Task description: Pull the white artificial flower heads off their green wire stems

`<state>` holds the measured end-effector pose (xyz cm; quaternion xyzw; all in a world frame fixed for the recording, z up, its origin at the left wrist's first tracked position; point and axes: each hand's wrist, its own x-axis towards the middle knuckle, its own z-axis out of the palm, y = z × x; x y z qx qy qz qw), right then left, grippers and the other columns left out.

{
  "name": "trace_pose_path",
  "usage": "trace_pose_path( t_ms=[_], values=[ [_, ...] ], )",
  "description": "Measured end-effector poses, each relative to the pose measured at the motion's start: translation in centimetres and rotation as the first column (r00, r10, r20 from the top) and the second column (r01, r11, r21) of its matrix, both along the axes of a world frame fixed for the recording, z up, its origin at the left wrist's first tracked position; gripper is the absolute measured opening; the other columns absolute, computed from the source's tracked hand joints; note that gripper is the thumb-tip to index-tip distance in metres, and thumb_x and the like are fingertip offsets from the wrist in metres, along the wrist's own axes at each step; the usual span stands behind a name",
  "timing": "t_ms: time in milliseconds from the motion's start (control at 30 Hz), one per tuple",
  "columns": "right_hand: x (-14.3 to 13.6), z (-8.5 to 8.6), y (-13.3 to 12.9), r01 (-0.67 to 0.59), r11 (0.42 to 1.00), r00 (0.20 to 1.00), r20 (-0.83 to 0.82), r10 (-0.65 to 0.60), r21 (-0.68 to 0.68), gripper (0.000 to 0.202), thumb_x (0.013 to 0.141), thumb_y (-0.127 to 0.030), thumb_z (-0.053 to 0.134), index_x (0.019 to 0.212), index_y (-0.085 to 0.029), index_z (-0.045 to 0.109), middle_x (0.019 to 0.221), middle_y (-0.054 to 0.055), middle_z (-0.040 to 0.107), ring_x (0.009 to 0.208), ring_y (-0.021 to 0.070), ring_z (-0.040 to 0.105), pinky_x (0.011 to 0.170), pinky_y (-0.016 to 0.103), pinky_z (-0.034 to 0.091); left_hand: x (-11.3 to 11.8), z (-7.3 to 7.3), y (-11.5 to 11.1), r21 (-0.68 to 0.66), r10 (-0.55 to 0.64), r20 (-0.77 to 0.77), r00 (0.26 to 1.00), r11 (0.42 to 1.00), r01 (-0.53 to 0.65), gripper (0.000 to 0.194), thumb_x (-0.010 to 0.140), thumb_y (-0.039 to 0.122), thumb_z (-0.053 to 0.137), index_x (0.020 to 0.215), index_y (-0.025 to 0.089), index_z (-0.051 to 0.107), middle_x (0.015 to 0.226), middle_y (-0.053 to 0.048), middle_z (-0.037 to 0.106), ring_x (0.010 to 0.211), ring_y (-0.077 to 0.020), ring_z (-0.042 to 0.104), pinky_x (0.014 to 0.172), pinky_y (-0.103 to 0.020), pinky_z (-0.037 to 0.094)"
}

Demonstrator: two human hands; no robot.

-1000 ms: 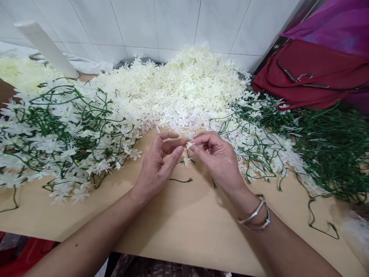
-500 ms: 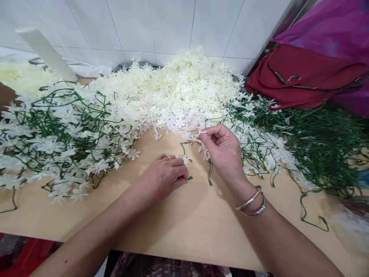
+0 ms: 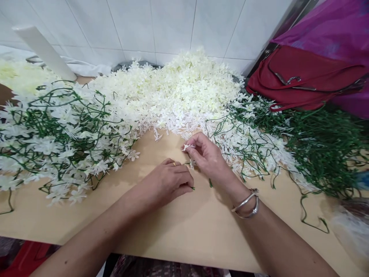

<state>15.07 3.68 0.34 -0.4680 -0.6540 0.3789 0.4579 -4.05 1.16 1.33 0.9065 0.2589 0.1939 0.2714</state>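
Over the middle of the table, my left hand [image 3: 173, 180] is closed on a green plastic flower stem [image 3: 187, 163], most of it hidden behind my fingers. A white blossom shows on that stem between the two hands. My right hand [image 3: 206, 156] pinches a small white artificial flower piece [image 3: 188, 146] between thumb and fingertips, just above and right of the left hand. Behind the hands rises a heap of loose cream-white blossoms [image 3: 184, 88]. Part of another green stem pokes out below my right hand.
At left lies a pile of green stems with white flowers [image 3: 66, 134]. Bare green stems [image 3: 325, 150] are bunched at right, below a red handbag [image 3: 305, 77] and a purple bag [image 3: 325, 23]. A white post [image 3: 46, 54] stands at back left, before the tiled wall.
My right hand has come away from the blossom heap, moving left and slightly down with the white flower piece. My left hand has shifted slightly right and down, still holding the stem.
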Motion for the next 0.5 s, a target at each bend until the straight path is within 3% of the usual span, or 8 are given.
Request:
trace_pose_path(
  t_ms=[67,133,200,333,433,500],
  values=[
    [0.5,-0.3,0.3,0.054,0.999,0.995,0.082,-0.054,0.007,0.002,0.094,-0.025,0.060,0.094,-0.024,0.057,0.089,0.001,0.071,0.078,0.0168,0.065,0.072,0.031,0.051,-0.6,1.2,0.1,-0.283,0.057,0.168,0.984,0.959,-0.007,0.014,0.100,0.031,0.065,0.093,0.022,0.072,0.087,-0.003,0.075,0.080,-0.0176,0.068,0.081,-0.031,0.046],
    [1.0,-0.6,0.7,0.133,0.989,0.981,0.132,-0.140,0.062,0.003,0.093,-0.023,0.059,0.094,-0.024,0.057,0.093,0.002,0.071,0.083,0.0184,0.066,0.077,0.033,0.051,-1.2,2.1,0.2,-0.530,0.221,0.333,0.917,0.848,-0.012,0.017,0.099,0.036,0.065,0.097,0.022,0.073,0.083,-0.004,0.074,0.075,-0.0170,0.068,0.071,-0.028,0.049],
    [1.4,-0.7,1.0,0.172,0.981,0.975,0.127,-0.182,0.091,0.004,0.092,-0.022,0.059,0.094,-0.024,0.057,0.095,0.003,0.071,0.086,0.0195,0.066,0.081,0.035,0.051,-1.5,2.2,0.6,-0.658,0.395,0.399,0.828,0.752,-0.041,0.021,0.098,0.040,0.067,0.097,0.020,0.075,0.074,-0.003,0.071,0.066,-0.0152,0.065,0.062,-0.025,0.048],
    [1.1,-0.4,1.0,0.189,0.977,0.981,0.023,-0.193,0.100,0.004,0.088,-0.021,0.063,0.087,-0.023,0.060,0.095,0.003,0.072,0.088,0.0193,0.066,0.085,0.036,0.050,-1.2,0.2,1.5,-0.710,0.579,0.340,0.741,0.675,-0.202,0.026,0.088,0.044,0.078,0.094,0.018,0.080,0.070,-0.003,0.070,0.062,-0.0128,0.062,0.056,-0.022,0.045],
    [0.7,0.4,0.5,0.140,0.989,0.990,-0.023,-0.139,0.042,0.003,0.085,-0.023,0.068,0.084,-0.022,0.066,0.085,0.002,0.070,0.083,0.0184,0.064,0.080,0.034,0.050,-0.9,-1.2,1.9,-0.691,0.616,0.316,0.721,0.671,-0.270,0.030,0.086,0.046,0.080,0.098,0.019,0.081,0.079,-0.004,0.075,0.068,-0.0142,0.067,0.063,-0.022,0.050],
    [0.7,1.0,0.3,0.031,0.998,0.998,-0.058,-0.034,-0.049,0.008,0.087,-0.027,0.070,0.087,-0.020,0.067,0.081,0.002,0.070,0.078,0.0172,0.064,0.076,0.032,0.050,-0.8,-1.5,1.9,-0.681,0.621,0.320,0.715,0.676,-0.282,0.030,0.085,0.046,0.080,0.096,0.018,0.080,0.080,-0.004,0.076,0.070,-0.0143,0.068,0.065,-0.023,0.051]
  ],
)
